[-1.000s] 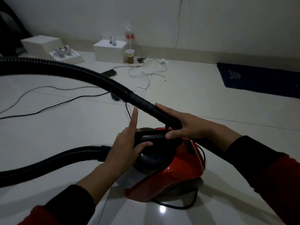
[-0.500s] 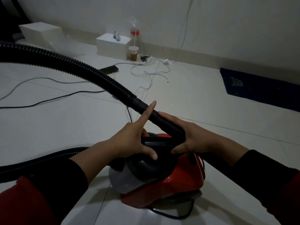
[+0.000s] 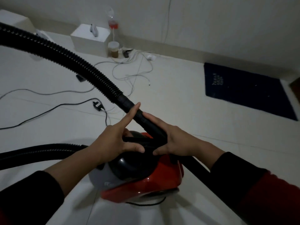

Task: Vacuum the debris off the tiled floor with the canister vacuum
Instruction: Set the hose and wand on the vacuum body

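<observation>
Since half a second ago the camera has tipped nearer and lower over the canister vacuum (image 3: 142, 177), and the scene has slid a little; the hands sit much as they did. The left hand (image 3: 113, 142) rests on the black carry handle (image 3: 146, 141) atop the vacuum, thumb laid along it and index finger stretched straight up against the rigid wand (image 3: 146, 120); its other fingers are hidden behind the handle, so how firmly it holds is unclear. The right hand (image 3: 174, 140) wraps the wand just above the handle, index finger lying along the tube and thumb pressing on the handle's end.

The red-and-grey vacuum stands on the tiled floor (image 3: 178, 103) directly below the hands. The ribbed hose (image 3: 69, 57) arcs away to the upper left and runs out of the picture — a second stretch of it (image 3: 40, 151) re-enters from the left edge to the vacuum's front. The wand's lower end vanishes behind the right sleeve (image 3: 259, 189). No debris can be made out in the dim light.

Beyond lie loose cables (image 3: 133, 73), a black plug (image 3: 97, 105), a white box (image 3: 90, 39), a cup of brown liquid (image 3: 113, 49), a blurred bottle (image 3: 112, 21) by the wall, and a dark blue mat (image 3: 246, 90) to the right.
</observation>
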